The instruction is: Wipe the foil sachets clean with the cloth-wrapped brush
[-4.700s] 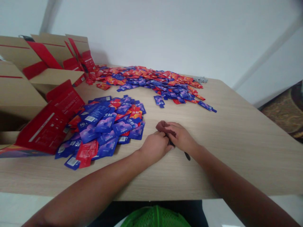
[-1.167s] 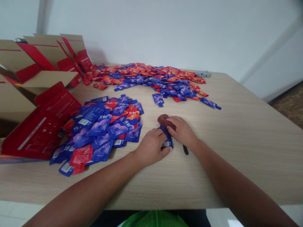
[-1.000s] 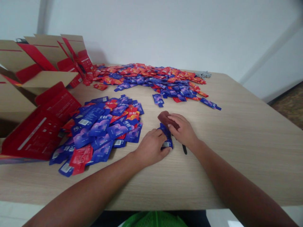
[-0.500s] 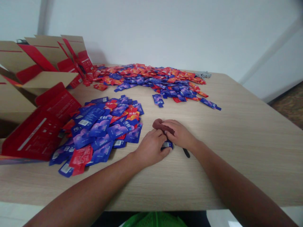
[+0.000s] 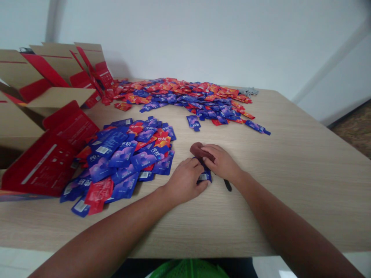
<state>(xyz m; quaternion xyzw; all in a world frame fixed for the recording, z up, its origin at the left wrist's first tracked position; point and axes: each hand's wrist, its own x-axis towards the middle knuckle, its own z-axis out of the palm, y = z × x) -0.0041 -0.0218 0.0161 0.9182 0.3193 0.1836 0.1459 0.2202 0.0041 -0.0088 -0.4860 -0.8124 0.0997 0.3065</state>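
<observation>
My left hand (image 5: 187, 178) rests on the table with its fingers curled and its thumb pressed on a small blue sachet (image 5: 205, 175), mostly hidden under the two hands. My right hand (image 5: 222, 160) grips a folded reddish-brown cloth (image 5: 197, 150), whose rounded end sticks out past the fingertips. The cloth sits just above the far end of the sachet; I cannot tell whether they touch. By my right wrist, a dark narrow piece (image 5: 228, 185) with a rounded end shows on the table, its other part hidden under the hand.
A heap of blue and red sachets (image 5: 124, 154) lies left of my hands. A long pile of similar sachets (image 5: 185, 94) runs along the wall. One blue sachet (image 5: 193, 122) lies apart ahead. Open red cartons (image 5: 43, 166) crowd the left side. Grey scraps (image 5: 249, 92) lie at the back.
My right hand and the brown cloth have shifted slightly right, uncovering more of the blue sachet between the hands. The left hand stays in place.
</observation>
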